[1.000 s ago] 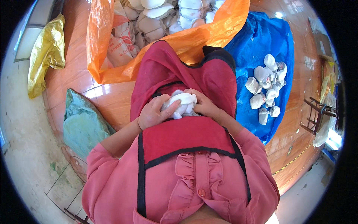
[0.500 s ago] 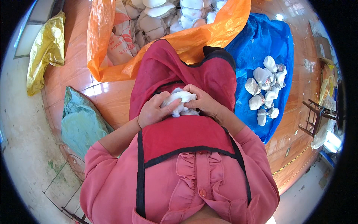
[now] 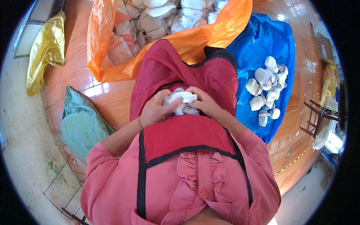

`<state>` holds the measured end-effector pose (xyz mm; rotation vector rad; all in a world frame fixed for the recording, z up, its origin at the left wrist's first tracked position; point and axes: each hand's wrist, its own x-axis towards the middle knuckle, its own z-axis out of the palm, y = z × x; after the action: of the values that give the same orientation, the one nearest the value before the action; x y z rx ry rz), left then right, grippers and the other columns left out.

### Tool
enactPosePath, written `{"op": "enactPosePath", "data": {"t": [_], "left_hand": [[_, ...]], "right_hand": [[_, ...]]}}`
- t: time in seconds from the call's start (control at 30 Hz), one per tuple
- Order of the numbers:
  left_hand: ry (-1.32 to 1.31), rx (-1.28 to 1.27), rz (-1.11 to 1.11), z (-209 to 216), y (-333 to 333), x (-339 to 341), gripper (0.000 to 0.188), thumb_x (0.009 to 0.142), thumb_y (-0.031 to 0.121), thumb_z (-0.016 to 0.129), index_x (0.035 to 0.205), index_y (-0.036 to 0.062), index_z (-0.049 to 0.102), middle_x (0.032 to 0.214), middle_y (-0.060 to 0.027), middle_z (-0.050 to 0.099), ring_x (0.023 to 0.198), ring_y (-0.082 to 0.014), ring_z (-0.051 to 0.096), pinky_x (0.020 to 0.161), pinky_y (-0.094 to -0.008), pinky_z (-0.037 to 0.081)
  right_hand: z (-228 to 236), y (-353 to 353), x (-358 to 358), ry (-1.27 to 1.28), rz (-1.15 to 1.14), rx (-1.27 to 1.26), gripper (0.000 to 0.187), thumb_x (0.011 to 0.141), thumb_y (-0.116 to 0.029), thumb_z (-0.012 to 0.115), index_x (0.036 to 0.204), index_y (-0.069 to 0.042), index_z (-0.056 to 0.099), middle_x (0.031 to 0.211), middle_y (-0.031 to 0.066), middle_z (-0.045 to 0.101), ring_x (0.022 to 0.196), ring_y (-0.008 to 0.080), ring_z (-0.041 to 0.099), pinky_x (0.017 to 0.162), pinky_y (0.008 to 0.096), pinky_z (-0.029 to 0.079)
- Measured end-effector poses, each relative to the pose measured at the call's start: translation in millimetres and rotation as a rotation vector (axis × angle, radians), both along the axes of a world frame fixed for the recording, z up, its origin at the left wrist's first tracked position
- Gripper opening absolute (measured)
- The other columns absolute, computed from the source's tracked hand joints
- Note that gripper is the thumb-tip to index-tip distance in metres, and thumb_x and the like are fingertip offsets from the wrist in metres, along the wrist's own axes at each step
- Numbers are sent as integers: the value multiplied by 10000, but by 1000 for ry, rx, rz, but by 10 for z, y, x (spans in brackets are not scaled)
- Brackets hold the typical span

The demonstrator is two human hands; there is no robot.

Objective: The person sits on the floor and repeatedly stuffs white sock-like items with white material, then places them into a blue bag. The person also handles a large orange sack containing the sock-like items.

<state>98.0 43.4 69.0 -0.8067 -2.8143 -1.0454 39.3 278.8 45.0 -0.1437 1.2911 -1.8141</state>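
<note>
A small white fabric piece with fluffy edges [image 3: 179,98] lies over my lap, held between both hands. My left hand [image 3: 154,109] closes on its left side, thumb pressed across the front. My right hand [image 3: 205,102] pinches its right end, with the fingertips curled over the top. Under my hands spreads a dark red apron [image 3: 187,137] with black trim. What kind of item the white piece is, I cannot make out; part of it is hidden behind my fingers.
A large orange sack [image 3: 210,35] ahead of me holds many white padded pieces [image 3: 153,24]. To the right, a blue sheet [image 3: 247,48] bears several white bundles [image 3: 262,77]. A green sack [image 3: 84,123] and a yellow sack [image 3: 47,52] lie left. A small wooden stool [image 3: 318,114] stands far right.
My left fingers have shifted slightly on the white fabric piece, and its lower fluffy part shows a little differently. Both hands keep hold of it; the surroundings look the same.
</note>
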Motion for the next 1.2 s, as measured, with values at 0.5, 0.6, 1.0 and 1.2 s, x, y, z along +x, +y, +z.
{"op": "enactPosePath", "data": {"t": [0.5, 0.6, 1.0, 1.2], "left_hand": [[-450, 107, -83, 136, -85, -32, 468, 776, 183, 747, 1219, 259, 616, 1177, -146, 452, 1008, -322, 568, 797, -365, 527], [-303, 85, -171, 171, -129, -82, 443, 789, 162, 734, 1210, 226, 610, 1174, -151, 451, 1020, -302, 568, 812, -348, 521], [-919, 507, -44, 148, -277, -268, 346, 850, 82, 690, 1139, 33, 506, 1069, -41, 536, 996, -125, 556, 865, -273, 471], [-1092, 512, -4, 67, -280, -334, 358, 778, 61, 755, 1057, 37, 532, 992, -20, 558, 967, -115, 556, 827, -262, 468]], "right_hand": [[149, 30, -328, 214, 420, 225, 348, 771, -209, 789, 989, -38, 578, 888, 11, 607, 821, 100, 548, 720, 265, 468], [185, 4, -312, 240, 384, 222, 359, 763, -206, 796, 989, -32, 577, 912, 25, 619, 828, 111, 549, 732, 271, 466], [200, -72, -308, 617, 450, 336, 344, 683, -211, 759, 896, -15, 571, 828, 137, 600, 770, 256, 573, 689, 363, 460], [98, -183, -136, 761, 291, 358, 275, 656, -168, 682, 840, -37, 525, 819, 138, 552, 804, 314, 549, 698, 402, 447]]}}
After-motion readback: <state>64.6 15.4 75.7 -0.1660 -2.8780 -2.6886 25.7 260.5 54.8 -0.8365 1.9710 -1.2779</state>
